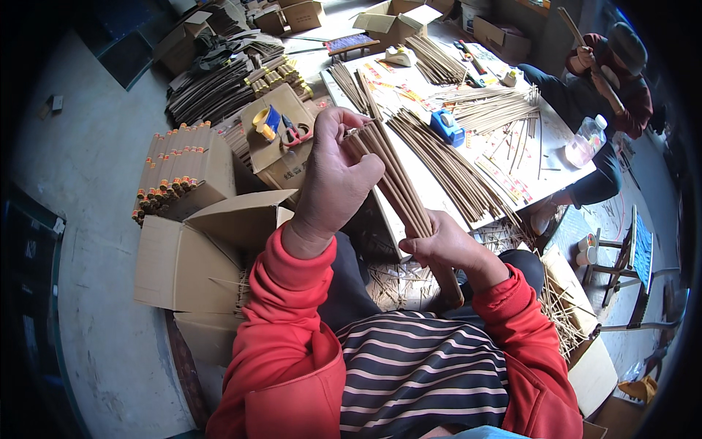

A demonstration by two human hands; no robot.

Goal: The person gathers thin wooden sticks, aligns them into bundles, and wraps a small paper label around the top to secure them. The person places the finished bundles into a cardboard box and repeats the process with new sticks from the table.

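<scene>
Presently, just before the tabletop (557,143), the left hand (340,168) grasps a brown stick bundle (395,175) near its top, the right hand (450,245) lower down. Left of the tabletop, an open carton (161,263) contains thin sticks (241,294); on the tabletop, a bottle (583,145) holds pinkish liquid.

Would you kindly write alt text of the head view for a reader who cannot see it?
A person's left hand and right hand hold a bundle of slender brown sticks beside a white table bearing more sticks; a co-worker sits at upper right.
</scene>
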